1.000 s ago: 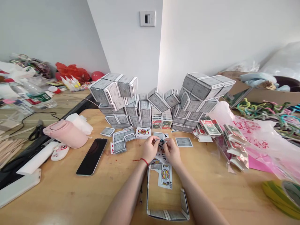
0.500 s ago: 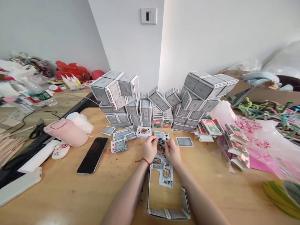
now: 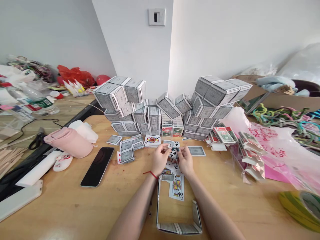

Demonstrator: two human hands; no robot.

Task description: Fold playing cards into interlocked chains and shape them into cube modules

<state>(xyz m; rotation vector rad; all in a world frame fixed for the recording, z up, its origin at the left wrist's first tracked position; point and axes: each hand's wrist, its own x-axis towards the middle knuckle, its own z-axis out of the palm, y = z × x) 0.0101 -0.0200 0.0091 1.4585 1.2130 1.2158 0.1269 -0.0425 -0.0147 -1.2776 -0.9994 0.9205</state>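
Observation:
My left hand (image 3: 159, 160) and my right hand (image 3: 185, 161) meet above the wooden table (image 3: 75, 206), fingers pinched together on a small playing card (image 3: 174, 152) showing black club pips. Below the hands lies a face-up king card (image 3: 177, 187) and a low square frame of folded cards (image 3: 178, 226). Behind stands a wall of grey-backed card cubes (image 3: 155, 110). Loose cards (image 3: 128, 150) lie to the left of my hands.
A black phone (image 3: 98, 166) and a pink pouch (image 3: 70, 142) lie at left. Folded red-backed cards (image 3: 240, 146) and a pink plastic bag (image 3: 280, 150) lie at right. A green-yellow tape roll (image 3: 300, 206) sits at the right edge. Bottles and clutter fill the far left.
Both hands stay pinched on the small card, shifting only slightly; the view has shifted a little.

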